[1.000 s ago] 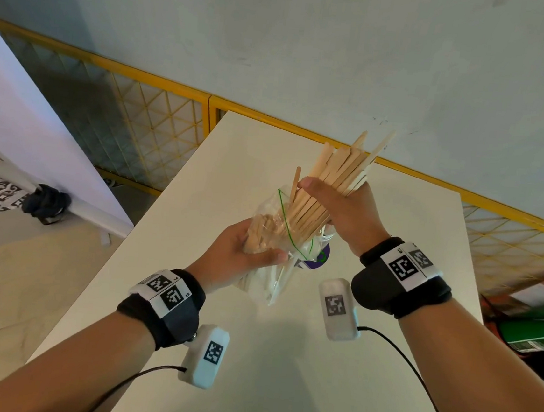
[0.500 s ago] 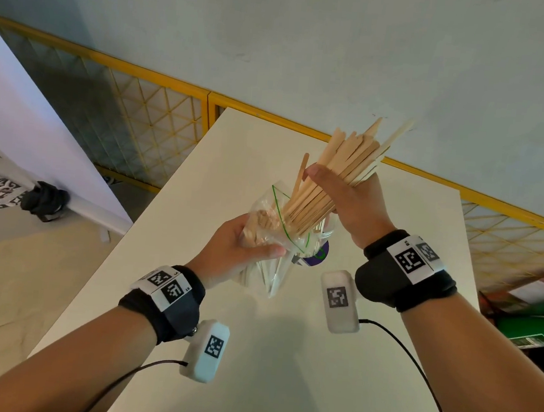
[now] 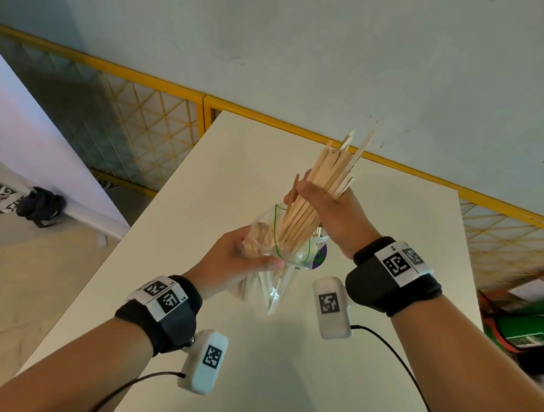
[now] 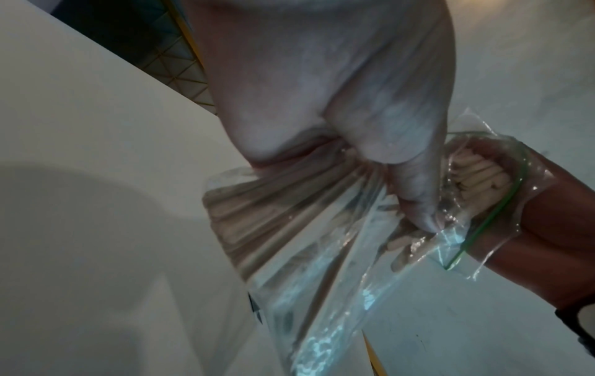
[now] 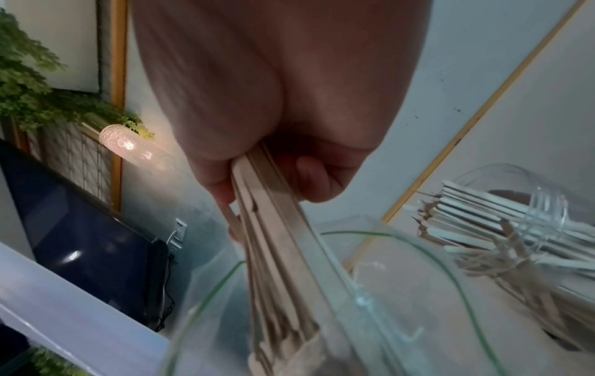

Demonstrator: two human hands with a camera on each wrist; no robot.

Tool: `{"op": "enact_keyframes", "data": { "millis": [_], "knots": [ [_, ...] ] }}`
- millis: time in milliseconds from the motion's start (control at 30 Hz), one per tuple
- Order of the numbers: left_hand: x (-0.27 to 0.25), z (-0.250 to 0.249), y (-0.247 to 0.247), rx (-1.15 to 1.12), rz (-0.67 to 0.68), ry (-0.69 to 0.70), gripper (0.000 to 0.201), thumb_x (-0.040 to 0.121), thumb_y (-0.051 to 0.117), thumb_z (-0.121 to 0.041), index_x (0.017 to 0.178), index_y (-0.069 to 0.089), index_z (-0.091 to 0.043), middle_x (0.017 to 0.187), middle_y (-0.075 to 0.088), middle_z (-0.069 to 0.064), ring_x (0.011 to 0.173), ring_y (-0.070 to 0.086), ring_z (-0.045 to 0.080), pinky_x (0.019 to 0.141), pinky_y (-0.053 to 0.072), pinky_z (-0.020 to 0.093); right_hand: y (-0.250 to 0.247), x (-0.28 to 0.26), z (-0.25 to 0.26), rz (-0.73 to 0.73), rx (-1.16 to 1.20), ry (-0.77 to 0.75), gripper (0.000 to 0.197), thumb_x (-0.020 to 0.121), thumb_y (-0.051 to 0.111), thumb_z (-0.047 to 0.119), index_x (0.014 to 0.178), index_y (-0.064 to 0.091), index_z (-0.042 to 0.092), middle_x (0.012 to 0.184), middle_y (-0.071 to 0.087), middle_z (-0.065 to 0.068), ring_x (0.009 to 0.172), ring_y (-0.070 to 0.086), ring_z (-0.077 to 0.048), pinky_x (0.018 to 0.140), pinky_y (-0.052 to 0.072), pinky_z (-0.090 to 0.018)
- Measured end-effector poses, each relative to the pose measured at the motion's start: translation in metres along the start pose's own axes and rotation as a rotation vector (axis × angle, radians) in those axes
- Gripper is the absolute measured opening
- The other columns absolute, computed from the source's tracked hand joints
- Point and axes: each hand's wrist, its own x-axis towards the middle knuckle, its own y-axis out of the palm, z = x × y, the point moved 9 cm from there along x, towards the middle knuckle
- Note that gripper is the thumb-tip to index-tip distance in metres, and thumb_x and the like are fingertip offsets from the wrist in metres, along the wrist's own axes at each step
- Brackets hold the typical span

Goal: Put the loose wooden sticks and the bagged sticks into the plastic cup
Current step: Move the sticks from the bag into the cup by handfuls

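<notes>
My right hand [image 3: 328, 211] grips a bundle of loose wooden sticks [image 3: 334, 165] that points up and away; its lower ends sit inside the open mouth of a clear zip bag [image 3: 265, 291]. My left hand [image 3: 242, 262] holds that bag by its middle, thumb across the front, with more sticks inside. In the left wrist view the thumb [image 4: 415, 198] presses the crumpled bag [image 4: 306, 254]. Seen from the right wrist, the fingers [image 5: 309, 178] clamp the sticks [image 5: 273, 229] above the bag's green seal line [image 5: 450, 274]. The clear plastic cup [image 5: 541, 203] holds several sticks; in the head view the cup [image 3: 318, 243] is mostly hidden behind the bag.
The white table [image 3: 381, 366] stretches ahead, with a yellow mesh railing [image 3: 159, 118] along its far and left sides. A white board [image 3: 20, 148] leans at the left. Green and orange objects [image 3: 534, 327] lie off the table's right edge.
The stick bundle now stands steeper, and my right hand has shifted slightly left over the bag's mouth. My left hand keeps the same hold on the bag.
</notes>
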Motion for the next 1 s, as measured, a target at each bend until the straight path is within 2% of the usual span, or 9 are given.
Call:
{"op": "enact_keyframes", "data": {
  "millis": [100,200,333,467,567,667,733,866,1000],
  "knots": [
    [0.001,0.005,-0.003,-0.006,0.004,-0.02,0.04,0.084,0.078,-0.01,0.123,0.067,-0.01,0.113,0.077,0.007,0.098,0.074,0.009,0.076,0.055,0.016,0.003,0.001,0.004,0.03,-0.02,-0.037,0.026,0.099,0.046,0.02,0.078,0.061,0.021,0.081,0.067,0.003,0.08,0.064,-0.019,0.072,0.051,-0.032],
    [0.002,0.008,-0.003,-0.005,-0.003,-0.028,0.039,0.084,0.079,-0.012,0.121,0.068,-0.01,0.111,0.078,0.006,0.1,0.074,0.014,0.08,0.057,0.02,-0.001,0.003,-0.005,0.006,-0.035,0.018,0.028,0.099,0.046,0.032,0.091,0.066,0.015,0.082,0.067,0.001,0.078,0.066,-0.015,0.07,0.051,-0.026],
    [0.004,0.009,-0.002,-0.022,-0.02,-0.026,0.038,0.082,0.08,-0.018,0.118,0.071,-0.012,0.111,0.078,0.004,0.105,0.074,0.017,0.091,0.056,0.031,-0.002,0.007,-0.007,-0.005,-0.095,-0.005,0.03,0.097,0.047,0.036,0.082,0.065,0.018,0.076,0.066,0.002,0.07,0.064,-0.011,0.064,0.049,-0.02],
    [0.006,0.008,-0.001,-0.042,-0.049,-0.042,0.035,0.079,0.079,-0.024,0.113,0.075,-0.014,0.108,0.08,0.002,0.106,0.074,0.017,0.1,0.054,0.04,0.004,0.009,-0.002,0.042,-0.108,-0.068,0.018,0.095,0.054,0.032,0.083,0.064,0.021,0.074,0.062,0.011,0.068,0.061,-0.002,0.061,0.046,-0.013],
    [0.01,0.01,-0.001,-0.002,-0.051,-0.049,0.027,0.084,0.078,-0.02,0.11,0.076,-0.015,0.106,0.08,0.002,0.105,0.074,0.018,0.102,0.053,0.045,0.005,0.012,-0.008,0.045,-0.087,-0.028,0.004,0.087,0.066,0.029,0.09,0.066,0.026,0.08,0.066,0.014,0.075,0.064,0.004,0.068,0.048,-0.013],
    [0.012,0.01,-0.001,0.027,-0.044,-0.05,0.028,0.084,0.079,-0.02,0.111,0.076,-0.014,0.109,0.079,0.003,0.108,0.073,0.019,0.103,0.052,0.047,-0.003,0.016,-0.013,-0.026,-0.087,0.01,0.01,0.083,0.07,0.03,0.09,0.068,0.023,0.083,0.069,0.01,0.08,0.067,-0.006,0.074,0.052,-0.024],
    [0.011,0.008,-0.002,0.027,-0.043,-0.045,0.03,0.083,0.079,-0.021,0.112,0.076,-0.014,0.111,0.079,0.003,0.108,0.073,0.019,0.103,0.053,0.047,-0.011,0.017,-0.01,-0.098,-0.059,0.017,0.006,0.084,0.069,0.029,0.087,0.069,0.023,0.08,0.069,0.006,0.079,0.069,-0.012,0.075,0.055,-0.029],
    [0.01,0.009,-0.006,0.029,-0.06,-0.037,0.041,0.075,0.08,-0.034,0.112,0.075,-0.015,0.109,0.079,0.006,0.106,0.073,0.025,0.1,0.054,0.049,-0.033,0.02,-0.007,-0.254,0.012,0.02,0.002,0.086,0.067,0.027,0.084,0.068,0.026,0.078,0.069,0.008,0.075,0.068,-0.008,0.065,0.052,-0.022],
    [0.01,0.016,-0.007,0.008,-0.097,-0.056,0.04,0.076,0.08,-0.029,0.109,0.074,-0.009,0.106,0.079,0.011,0.103,0.074,0.027,0.096,0.054,0.045,-0.056,0.023,0.0,-0.386,0.031,0.0,0.008,0.086,0.067,0.027,0.079,0.068,0.022,0.073,0.068,0.004,0.062,0.064,-0.006,0.049,0.045,-0.013]
  ]
}}
